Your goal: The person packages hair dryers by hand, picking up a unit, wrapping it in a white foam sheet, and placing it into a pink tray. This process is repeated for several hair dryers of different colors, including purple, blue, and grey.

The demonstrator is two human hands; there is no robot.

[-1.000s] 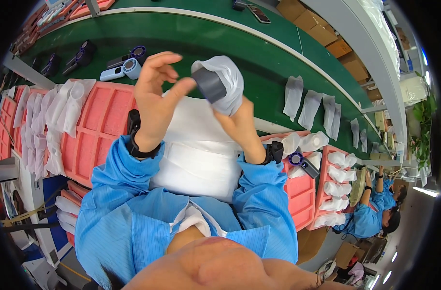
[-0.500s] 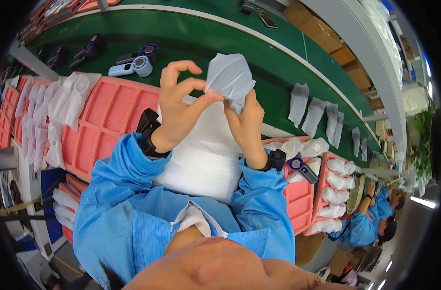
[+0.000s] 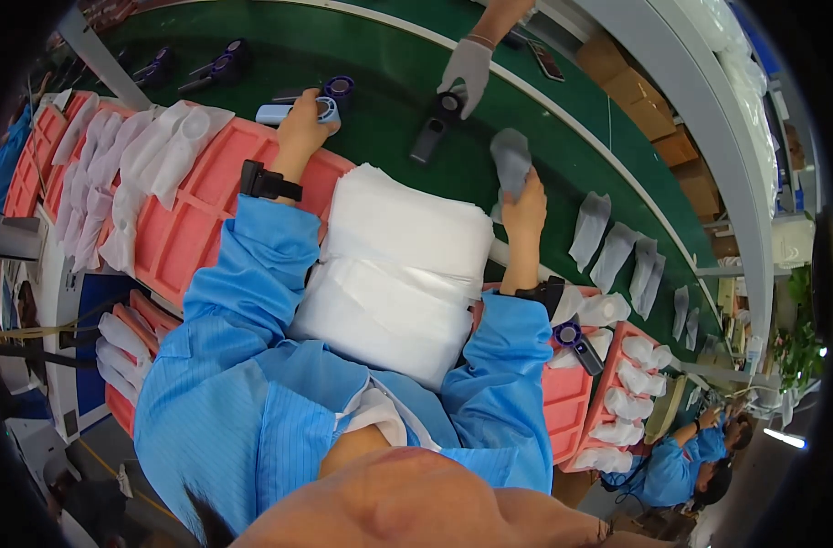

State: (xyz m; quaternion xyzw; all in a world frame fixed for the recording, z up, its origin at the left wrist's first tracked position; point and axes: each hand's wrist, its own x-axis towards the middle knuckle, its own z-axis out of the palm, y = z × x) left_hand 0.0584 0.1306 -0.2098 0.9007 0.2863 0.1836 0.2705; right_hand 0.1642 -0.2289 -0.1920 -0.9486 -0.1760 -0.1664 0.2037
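Observation:
My left hand (image 3: 302, 128) is closed over a light-blue handheld fan (image 3: 272, 114) that lies on the green belt, just beyond the pink trays. A dark fan with a purple ring (image 3: 340, 87) lies right behind it. Off to the right, my right hand (image 3: 526, 212) grips the lower end of a bagged item (image 3: 511, 155) in translucent white wrap, held over the belt; the wrap hides its details. Between my forearms sits a thick stack of white packing sleeves (image 3: 407, 224).
Another person's gloved hand (image 3: 469, 73) touches a dark fan (image 3: 429, 135) on the green belt (image 3: 389, 55). Several wrapped items (image 3: 590, 230) lie farther right. Pink trays (image 3: 202, 205) with wrapped pieces flank me. A dark fan (image 3: 576, 345) rests on the right-hand trays.
My left hand has let go of the wrapped item and moved left onto the light-blue fan. My right hand has carried the wrapped item rightward. A gloved hand and dark fan have appeared.

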